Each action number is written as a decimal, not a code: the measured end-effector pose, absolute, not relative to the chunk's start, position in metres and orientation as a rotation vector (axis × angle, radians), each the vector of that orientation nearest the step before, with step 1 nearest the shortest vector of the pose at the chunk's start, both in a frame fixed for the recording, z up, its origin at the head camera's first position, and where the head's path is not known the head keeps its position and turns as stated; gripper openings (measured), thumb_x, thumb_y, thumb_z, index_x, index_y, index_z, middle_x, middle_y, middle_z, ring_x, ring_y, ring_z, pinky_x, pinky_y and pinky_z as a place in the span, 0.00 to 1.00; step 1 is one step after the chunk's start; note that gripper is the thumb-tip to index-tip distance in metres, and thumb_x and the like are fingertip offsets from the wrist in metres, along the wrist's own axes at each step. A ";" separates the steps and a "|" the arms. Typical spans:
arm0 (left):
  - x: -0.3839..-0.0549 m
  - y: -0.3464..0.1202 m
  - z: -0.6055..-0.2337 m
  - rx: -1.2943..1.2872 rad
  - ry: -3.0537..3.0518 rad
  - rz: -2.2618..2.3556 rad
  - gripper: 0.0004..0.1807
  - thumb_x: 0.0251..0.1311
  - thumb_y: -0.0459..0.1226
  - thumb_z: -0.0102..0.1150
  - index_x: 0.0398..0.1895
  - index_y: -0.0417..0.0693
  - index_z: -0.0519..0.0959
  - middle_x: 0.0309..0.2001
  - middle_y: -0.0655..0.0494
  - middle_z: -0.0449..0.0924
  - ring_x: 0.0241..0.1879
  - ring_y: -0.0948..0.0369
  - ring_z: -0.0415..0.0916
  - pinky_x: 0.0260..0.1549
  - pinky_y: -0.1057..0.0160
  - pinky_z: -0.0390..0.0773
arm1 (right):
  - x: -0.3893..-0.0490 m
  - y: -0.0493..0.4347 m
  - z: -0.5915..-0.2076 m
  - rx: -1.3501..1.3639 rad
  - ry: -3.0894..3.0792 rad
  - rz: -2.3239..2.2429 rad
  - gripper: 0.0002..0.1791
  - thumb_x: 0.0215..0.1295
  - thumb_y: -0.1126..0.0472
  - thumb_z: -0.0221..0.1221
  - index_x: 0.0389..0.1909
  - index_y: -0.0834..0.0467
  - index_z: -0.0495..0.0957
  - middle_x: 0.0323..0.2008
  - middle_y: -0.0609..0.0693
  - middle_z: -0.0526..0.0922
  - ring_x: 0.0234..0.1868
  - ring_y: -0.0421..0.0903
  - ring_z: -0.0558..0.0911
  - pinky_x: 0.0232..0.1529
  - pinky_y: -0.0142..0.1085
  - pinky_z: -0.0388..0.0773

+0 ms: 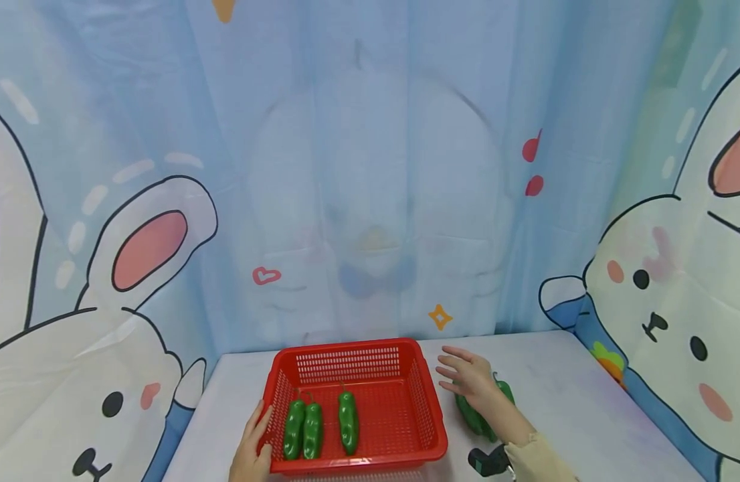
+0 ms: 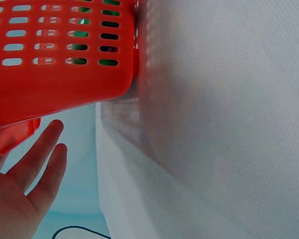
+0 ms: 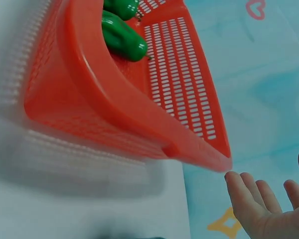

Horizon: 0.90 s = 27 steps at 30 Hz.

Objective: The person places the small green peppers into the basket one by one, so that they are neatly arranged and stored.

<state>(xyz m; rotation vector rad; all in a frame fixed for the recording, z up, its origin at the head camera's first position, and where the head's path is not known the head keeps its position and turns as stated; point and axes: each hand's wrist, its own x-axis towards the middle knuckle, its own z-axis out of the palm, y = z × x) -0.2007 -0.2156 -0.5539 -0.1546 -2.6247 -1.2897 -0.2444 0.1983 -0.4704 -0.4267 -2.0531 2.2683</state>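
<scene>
Red basket [image 1: 427,402]: rectangular plastic tray with slotted walls and a mesh floor, standing near the front middle of the tabletop [image 1: 587,402]. Likely light and fairly stiff, though thin walls of this kind may flex; the thick rolled rim looks the soundest place to take hold, one hand on each short side.

Peppers in basket [image 1: 312,428]: three long green ones lying lengthwise on the floor, two side by side at the left and one [image 1: 348,422] a little apart toward the middle. Glossy skin suggests they are smooth and may slip; probably light. Best taken round the middle, across the width.

Peppers outside [image 1: 472,415]: at least two more green ones on the tabletop just right of the basket, partly hidden under the right hand and forearm; exact count cannot be told.

Left hand [image 1: 249,448]: at the basket's front left corner, against the rim; from the left wrist view the fingers [image 2: 45,159] lie straight and relaxed, gripping nothing.

Right hand [image 1: 466,375]: just beside the basket's right wall, above the loose peppers, fingers [image 3: 249,199] spread and released, holding nothing.

Backdrop [image 1: 370,167]: pale blue curtain printed with cartoon rabbits, hung behind and on both sides.

Black object [image 1: 487,462]: near the right wrist, too small to identify.
</scene>
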 end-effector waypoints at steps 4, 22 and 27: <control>-0.200 -0.216 -0.555 -0.169 -2.612 -1.268 0.36 0.52 0.25 0.47 0.70 0.39 0.68 0.74 0.42 0.56 0.71 0.40 0.56 0.61 0.39 0.67 | -0.245 0.206 -0.470 -0.422 -2.047 2.275 0.30 0.67 0.62 0.59 0.67 0.68 0.66 0.63 0.69 0.71 0.53 0.58 0.82 0.47 0.49 0.83; -0.202 -0.218 -0.554 -0.184 -2.625 -1.279 0.36 0.52 0.24 0.46 0.71 0.39 0.67 0.74 0.41 0.55 0.70 0.39 0.56 0.58 0.40 0.70 | -0.236 0.246 -0.488 -0.544 -2.079 2.228 0.32 0.68 0.61 0.57 0.69 0.69 0.62 0.66 0.72 0.64 0.61 0.63 0.75 0.48 0.48 0.82; -0.202 -0.217 -0.556 -0.185 -2.614 -1.270 0.36 0.52 0.24 0.46 0.70 0.39 0.67 0.74 0.41 0.56 0.70 0.39 0.57 0.58 0.40 0.71 | -0.237 0.256 -0.494 -0.565 -2.094 2.187 0.33 0.67 0.61 0.58 0.69 0.70 0.62 0.66 0.71 0.65 0.61 0.64 0.75 0.47 0.48 0.83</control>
